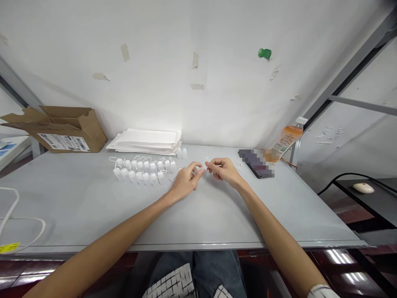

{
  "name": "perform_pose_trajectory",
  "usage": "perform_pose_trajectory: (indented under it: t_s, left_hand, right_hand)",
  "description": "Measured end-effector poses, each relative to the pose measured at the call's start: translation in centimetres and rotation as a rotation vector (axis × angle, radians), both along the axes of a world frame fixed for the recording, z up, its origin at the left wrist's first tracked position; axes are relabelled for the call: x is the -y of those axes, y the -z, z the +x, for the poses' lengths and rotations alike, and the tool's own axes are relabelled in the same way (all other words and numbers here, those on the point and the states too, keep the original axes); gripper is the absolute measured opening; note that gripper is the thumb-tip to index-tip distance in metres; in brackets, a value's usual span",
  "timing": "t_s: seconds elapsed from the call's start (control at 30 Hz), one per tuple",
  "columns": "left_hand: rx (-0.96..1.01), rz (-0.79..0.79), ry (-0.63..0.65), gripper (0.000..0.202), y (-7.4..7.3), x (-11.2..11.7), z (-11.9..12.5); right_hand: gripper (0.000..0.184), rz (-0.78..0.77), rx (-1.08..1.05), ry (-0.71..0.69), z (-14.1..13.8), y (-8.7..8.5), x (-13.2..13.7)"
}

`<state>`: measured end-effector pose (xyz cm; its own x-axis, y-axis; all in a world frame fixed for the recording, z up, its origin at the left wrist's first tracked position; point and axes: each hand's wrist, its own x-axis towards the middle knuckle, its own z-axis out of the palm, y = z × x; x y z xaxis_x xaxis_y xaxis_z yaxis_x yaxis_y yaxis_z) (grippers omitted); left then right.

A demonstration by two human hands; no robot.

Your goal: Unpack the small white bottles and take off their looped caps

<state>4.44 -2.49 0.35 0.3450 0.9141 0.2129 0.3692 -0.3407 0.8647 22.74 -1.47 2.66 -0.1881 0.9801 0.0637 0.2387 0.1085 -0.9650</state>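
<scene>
My left hand [186, 181] and my right hand [225, 171] meet above the middle of a grey table [93, 207], fingertips pinching a thin white piece [203, 169] between them. It is too small to make out clearly. Just left of my left hand lie several small white plastic bottles [139, 171] in rows, with thin white cord loops attached. Two smaller white bottles [181, 154] stand behind them. Beyond my right hand lies a phone [256, 162], partly blurred out.
A stack of white paper sheets [145, 141] lies at the table's back edge, against a white wall [155, 62]. An open cardboard box [62, 129] sits back left, an orange drink bottle [287, 138] leans back right, and a white cable [15, 215] lies at the left.
</scene>
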Motion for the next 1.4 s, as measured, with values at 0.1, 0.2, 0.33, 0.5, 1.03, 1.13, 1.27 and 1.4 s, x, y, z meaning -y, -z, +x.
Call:
perform_pose_trajectory:
  t_s: [0.1,0.2,0.33,0.5,1.03,1.13,1.27,1.4]
  left_hand:
    - [-0.001,-0.007,0.001,0.031,0.0,0.0,0.0]
    - [0.004,-0.019,0.018,0.031,0.0,0.0,-0.1]
    - [-0.024,-0.014,0.016,0.030,-0.1,0.0,-0.1]
    - [-0.018,-0.035,0.026,0.029,-0.3,0.0,-0.2]
    - [0.060,-0.114,0.039,0.031,0.5,-0.1,-0.2]
    - [0.098,-0.133,0.050,0.030,0.7,-0.2,-0.2]
    - [0.186,-0.201,0.056,0.031,1.1,-0.4,-0.1]
    - [0.274,-0.263,0.075,0.032,1.1,-0.6,-0.1]
  right_hand:
    - [0.046,-0.022,-0.005,-0.042,0.3,-0.1,-0.1]
    - [0.045,-0.075,-0.007,-0.097,0.5,-0.3,-0.1]
    - [0.043,-0.108,0.004,-0.145,0.7,-0.5,0.1]
    - [0.044,-0.143,-0.021,-0.183,0.8,-0.4,0.1]
    - [0.041,-0.162,-0.141,-0.227,0.4,0.2,0.1]
    - [0.039,-0.145,-0.142,-0.228,0.4,0.2,0.1]
    - [0.038,-0.131,-0.146,-0.226,0.3,0.2,0.1]
    - [0.036,-0.113,-0.158,-0.214,0.1,0.1,0.2]
